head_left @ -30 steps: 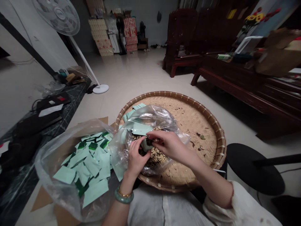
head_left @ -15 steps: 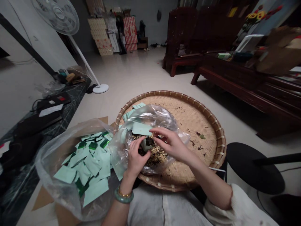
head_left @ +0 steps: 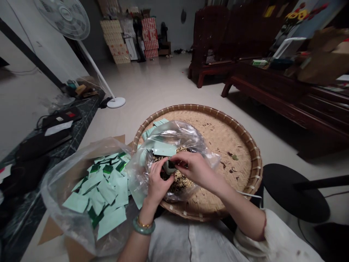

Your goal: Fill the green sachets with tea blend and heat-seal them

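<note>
My left hand [head_left: 159, 180] and my right hand [head_left: 192, 168] meet over a clear plastic bag [head_left: 174, 136] lying open on a round woven bamboo tray [head_left: 234, 145]. Between their fingertips is a small pale green sachet [head_left: 169, 166] with a dark face. Just below it, a loose tan and dark dried herb mix [head_left: 178, 180] fills the bag. A flat pale green sachet [head_left: 164, 149] rests against the bag's inner side. To my left, a second clear bag [head_left: 68, 193] holds several pale green sachets [head_left: 107, 191], some with dark green patches.
Flattened cardboard [head_left: 50, 231] lies under the left bag, beside a dark marble-topped low table [head_left: 81, 120] with black items on it. A white standing fan [head_left: 116, 103] stands beyond. A black round stand base [head_left: 294, 191] is on my right, near dark wooden furniture [head_left: 256, 82].
My right hand has come down and left from above the herb mix, and its fingertips now close on the sachet. The view has tilted slightly.
</note>
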